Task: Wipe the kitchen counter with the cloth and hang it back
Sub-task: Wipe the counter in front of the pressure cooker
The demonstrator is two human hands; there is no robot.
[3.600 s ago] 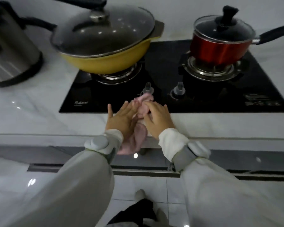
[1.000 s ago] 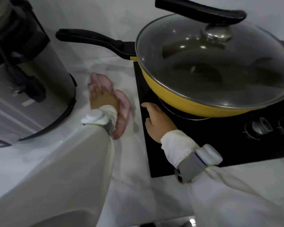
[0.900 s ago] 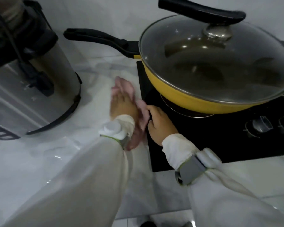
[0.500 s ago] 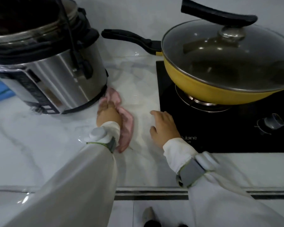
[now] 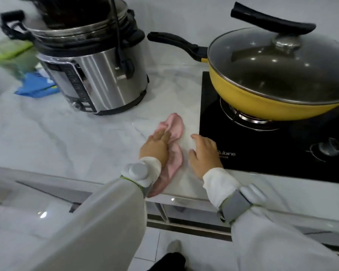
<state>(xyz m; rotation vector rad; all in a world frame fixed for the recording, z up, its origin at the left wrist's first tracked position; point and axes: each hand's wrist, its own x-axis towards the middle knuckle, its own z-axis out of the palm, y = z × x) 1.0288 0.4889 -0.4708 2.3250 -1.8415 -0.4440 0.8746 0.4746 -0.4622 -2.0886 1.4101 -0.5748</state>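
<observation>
We see our left hand pressed flat on the pink cloth near the middle of the frame, fingers together and extended rather than curled around the fabric. That flat palm suits wiping: it spreads pressure over the cloth and lets it slide on the marble counter. The cloth lies bunched lengthwise, one end poking out past our fingertips toward the upper part of the frame, the other trailing under the wrist to the counter's front edge.

Our right hand rests just beside the cloth, not touching it, fingers loosely spread and holding nothing. It sits across the left edge of the black stove, probably as a brace while we lean in.

The cloth works the strip of counter between the pressure cooker at upper left and the stove, with the yellow pan at upper right. We judge that the wiping is under way, with the hanging-up not yet begun. No hook or rail shows.
</observation>
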